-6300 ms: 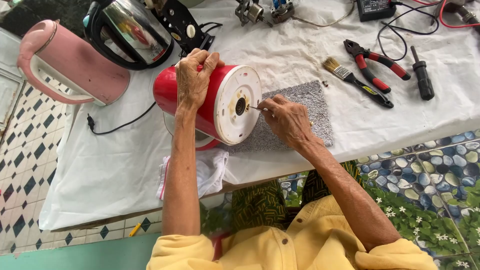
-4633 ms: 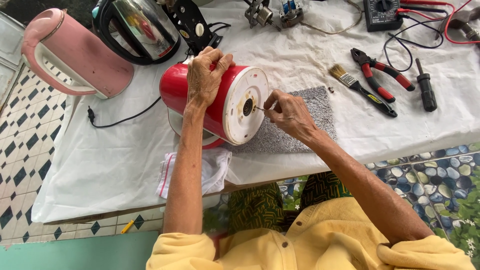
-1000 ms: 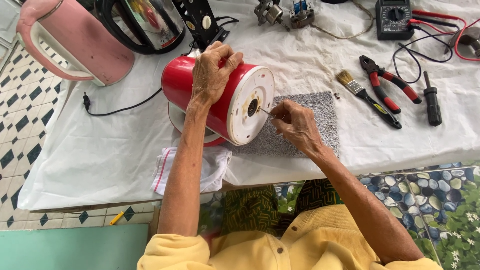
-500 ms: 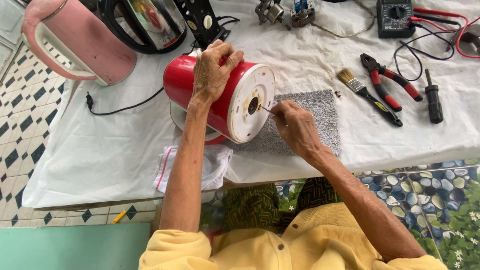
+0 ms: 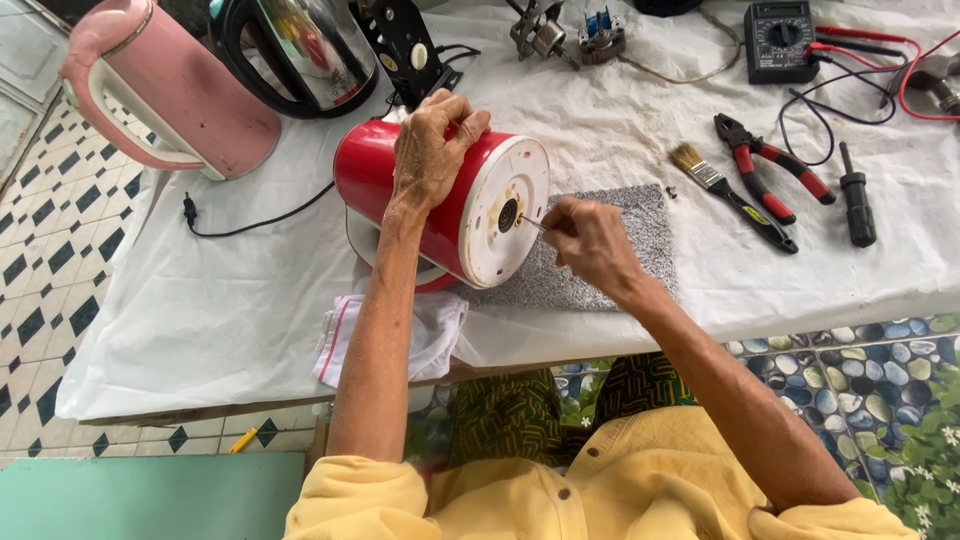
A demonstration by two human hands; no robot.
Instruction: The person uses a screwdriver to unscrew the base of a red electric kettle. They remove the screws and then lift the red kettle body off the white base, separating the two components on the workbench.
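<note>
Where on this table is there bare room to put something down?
Widest free patch: the white cloth left of the red kettle, below the pink kettle and black cord. A narrower strip lies between the grey mat and the paintbrush. The back edge and right side are crowded with the multimeter, pliers and screwdriver.

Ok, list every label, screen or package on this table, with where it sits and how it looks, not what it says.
Multimeter: far right of the table, dark boxy body, small grey screen above a round dial, red and black leads trailing right.
Round sticker: on the black base piece behind the red kettle, small white disc.
Band: low on the steel kettle, thin red strip.
No packages in view.
</note>
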